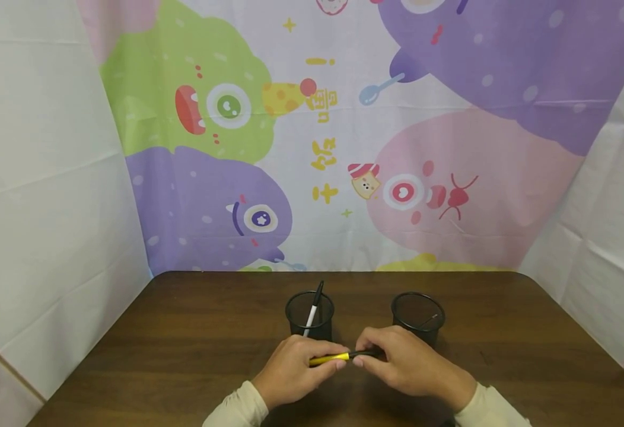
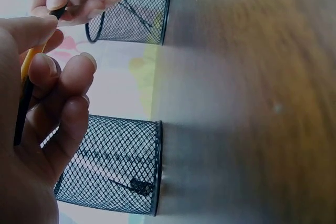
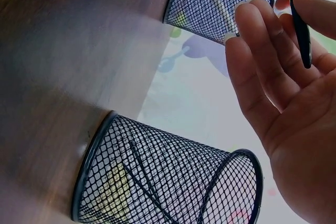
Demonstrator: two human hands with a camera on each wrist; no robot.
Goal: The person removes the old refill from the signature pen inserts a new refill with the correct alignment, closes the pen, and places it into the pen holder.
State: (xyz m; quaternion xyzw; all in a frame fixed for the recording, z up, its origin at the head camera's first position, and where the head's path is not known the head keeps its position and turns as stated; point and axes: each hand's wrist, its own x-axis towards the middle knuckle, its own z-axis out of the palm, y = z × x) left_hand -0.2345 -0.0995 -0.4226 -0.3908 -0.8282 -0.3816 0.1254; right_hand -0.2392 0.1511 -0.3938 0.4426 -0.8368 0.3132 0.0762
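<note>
Head view: we hold one pen [image 1: 329,359] between both hands, near the left cup [image 1: 320,333] and right cup [image 1: 429,335] | Left wrist: our left hand [image 2: 44,98] pinches its yellow barrel, probably light and stiff | Right wrist: our right hand [image 3: 294,82] pinches its black end, maybe slippery, best gripped close to the yellow.

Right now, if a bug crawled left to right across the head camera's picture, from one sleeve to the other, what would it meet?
Left sleeve → left grip → yellow-and-black pen → right grip → right sleeve.
</note>
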